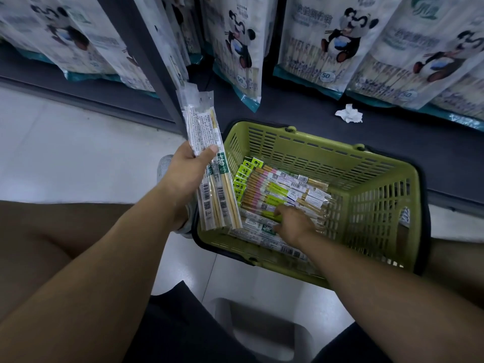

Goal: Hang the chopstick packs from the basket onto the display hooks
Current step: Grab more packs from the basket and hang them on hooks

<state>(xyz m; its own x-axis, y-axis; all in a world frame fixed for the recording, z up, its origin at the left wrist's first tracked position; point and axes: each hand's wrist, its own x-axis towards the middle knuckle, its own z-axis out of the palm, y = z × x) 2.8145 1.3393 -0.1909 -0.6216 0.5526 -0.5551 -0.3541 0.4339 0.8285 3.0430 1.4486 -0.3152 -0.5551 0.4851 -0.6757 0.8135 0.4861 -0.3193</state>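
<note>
Left grip point(190, 166): closed round a bundle of chopstick packs, thumb across the front. Held bundle point(207, 127): several clear sleeves, long axis running from low right to high left, hang-tab ends uppermost and nearest the display, lower ends over the basket's left rim.

Right grip point(293, 224): down inside the basket, fingertips point(277, 213) on a green-labelled pack. Whether they pinch it or only touch it cannot be told.

Basket point(327, 145): green plastic, open lattice, standing on the floor point(65, 140) against the dark base shelf point(288, 111).

Loose packs point(288, 184): a layered heap on the basket bottom, long axes mostly across the basket from left to right, a green-tabbed row at the far left end.

Relation governing the next move, as a judgement: the loose packs lie directly under and ahead of the right-hand grip, which is much the nearer. A pack would come up by one end and need turning to match the held bundle's axis.

Display hooks: none to be seen; hidden behind the hanging stock.

Also present: panda bags point(337, 35) hanging in rows above; crumpled tissue point(349, 113) on the base shelf; grey stool point(262, 331) beneath the person.
</note>
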